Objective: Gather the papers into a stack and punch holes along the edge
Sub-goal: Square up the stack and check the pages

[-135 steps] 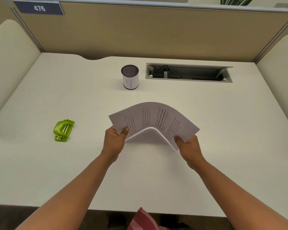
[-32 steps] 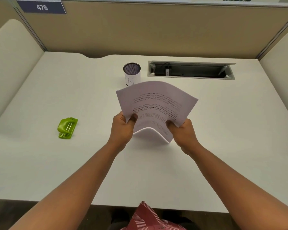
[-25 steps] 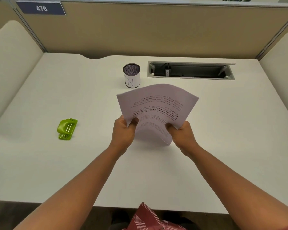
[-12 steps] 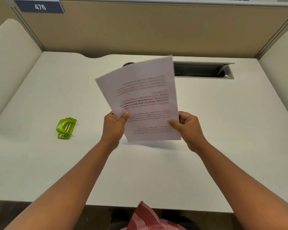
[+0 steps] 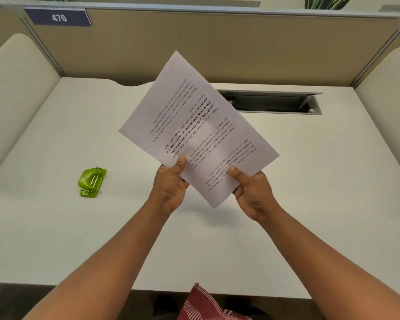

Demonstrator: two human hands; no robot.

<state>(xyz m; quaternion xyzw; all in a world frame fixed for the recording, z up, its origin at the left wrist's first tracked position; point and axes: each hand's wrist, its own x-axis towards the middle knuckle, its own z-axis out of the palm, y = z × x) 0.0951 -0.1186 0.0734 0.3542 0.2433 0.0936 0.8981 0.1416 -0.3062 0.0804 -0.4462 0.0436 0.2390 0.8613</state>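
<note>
A stack of printed papers (image 5: 194, 125) is held up above the white desk (image 5: 310, 204), tilted so one corner points down and the text reads sideways. My left hand (image 5: 170, 183) pinches its lower left edge, thumb on top. My right hand (image 5: 252, 192) grips the lower right edge near the bottom corner. A small green hole punch (image 5: 91, 182) lies flat on the desk, well to the left of my left hand and apart from it.
A recessed cable tray (image 5: 270, 103) is set into the desk behind the papers on the right. Beige partition walls (image 5: 217, 47) close the desk at the back and both sides. The pen cup seen earlier is hidden behind the papers.
The papers went from bowed and low to flat and raised, then turned clockwise onto a corner. Both hands kept their grip. The cup became covered by the sheets.
</note>
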